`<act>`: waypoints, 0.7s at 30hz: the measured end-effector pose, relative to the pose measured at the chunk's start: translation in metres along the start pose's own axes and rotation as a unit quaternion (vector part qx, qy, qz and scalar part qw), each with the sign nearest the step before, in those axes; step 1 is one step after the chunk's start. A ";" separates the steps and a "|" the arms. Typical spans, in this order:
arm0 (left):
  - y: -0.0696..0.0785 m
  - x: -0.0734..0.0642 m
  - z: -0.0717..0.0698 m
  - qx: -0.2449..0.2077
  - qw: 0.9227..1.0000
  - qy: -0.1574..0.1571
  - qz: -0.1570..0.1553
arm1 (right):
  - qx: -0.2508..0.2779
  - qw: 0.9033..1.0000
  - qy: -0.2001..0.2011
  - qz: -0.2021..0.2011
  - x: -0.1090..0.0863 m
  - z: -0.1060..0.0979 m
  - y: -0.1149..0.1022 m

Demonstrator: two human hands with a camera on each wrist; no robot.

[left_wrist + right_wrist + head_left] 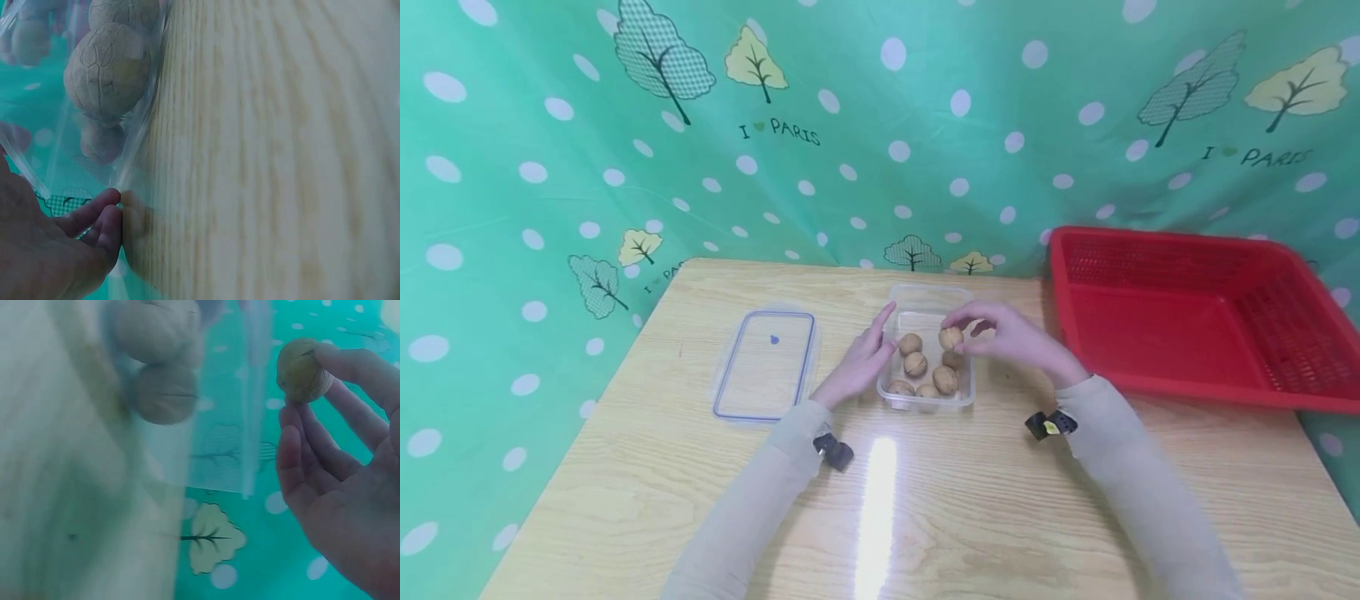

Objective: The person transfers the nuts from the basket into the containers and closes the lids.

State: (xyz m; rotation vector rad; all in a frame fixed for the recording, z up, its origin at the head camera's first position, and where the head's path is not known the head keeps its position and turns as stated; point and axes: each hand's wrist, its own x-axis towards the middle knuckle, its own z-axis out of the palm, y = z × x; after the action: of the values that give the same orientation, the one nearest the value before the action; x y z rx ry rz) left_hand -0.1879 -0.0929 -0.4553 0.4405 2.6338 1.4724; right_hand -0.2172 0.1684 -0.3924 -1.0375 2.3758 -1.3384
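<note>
A clear plastic container stands mid-table with several walnuts lying in it. Between the thumb and fingers of my right hand a walnut is pinched. It is held over the container's right side, above the rim in the right wrist view. My left hand is at the container's left wall, its fingers extended and fingertips right at the plastic. More walnuts show through the clear wall in the left wrist view.
A clear lid with a blue seal lies flat left of the container. On the right stands a large red basket, near my right forearm. A green dotted cloth hangs behind the wooden table.
</note>
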 end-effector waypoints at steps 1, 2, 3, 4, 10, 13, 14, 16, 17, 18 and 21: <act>0.000 0.000 0.000 0.000 1.000 0.000 -0.001 | -0.005 1.000 0.000 0.007 0.000 0.003 0.001; 0.001 0.000 0.000 0.000 1.000 0.000 -0.002 | -0.011 1.000 0.000 0.011 0.000 0.006 0.003; 0.001 0.000 0.000 0.001 1.000 0.000 -0.002 | -0.015 1.000 0.003 0.014 0.000 0.008 0.004; 0.001 -0.001 0.000 0.000 1.000 0.000 -0.002 | -0.018 1.000 0.006 0.017 0.000 0.010 0.005; -0.001 0.000 0.001 0.001 1.000 0.001 0.004 | -0.034 0.999 0.021 0.009 0.002 0.023 0.011; -0.002 0.001 0.001 0.000 1.000 0.002 0.000 | -0.062 0.998 0.016 -0.021 0.005 0.027 0.011; -0.002 0.001 0.001 -0.001 1.000 0.001 -0.001 | -0.076 0.997 0.015 -0.031 0.006 0.028 0.012; -0.002 0.001 0.001 -0.001 1.000 0.001 -0.003 | -0.107 0.993 0.015 -0.045 0.008 0.030 0.012; -0.003 0.001 0.001 -0.001 1.000 0.001 -0.003 | -0.121 0.991 0.016 -0.048 0.009 0.031 0.012; -0.003 0.001 0.001 -0.001 1.000 0.000 -0.003 | -0.136 0.990 0.016 -0.047 0.009 0.031 0.012; -0.003 0.000 0.000 -0.004 1.000 -0.002 0.001 | -0.165 0.986 0.015 -0.037 0.010 0.033 0.011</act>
State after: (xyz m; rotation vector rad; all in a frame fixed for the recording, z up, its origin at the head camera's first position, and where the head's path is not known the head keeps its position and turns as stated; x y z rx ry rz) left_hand -0.1889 -0.0942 -0.4578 0.4444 2.6239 1.4801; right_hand -0.2130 0.1431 -0.4182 -1.2065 2.6672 -1.0079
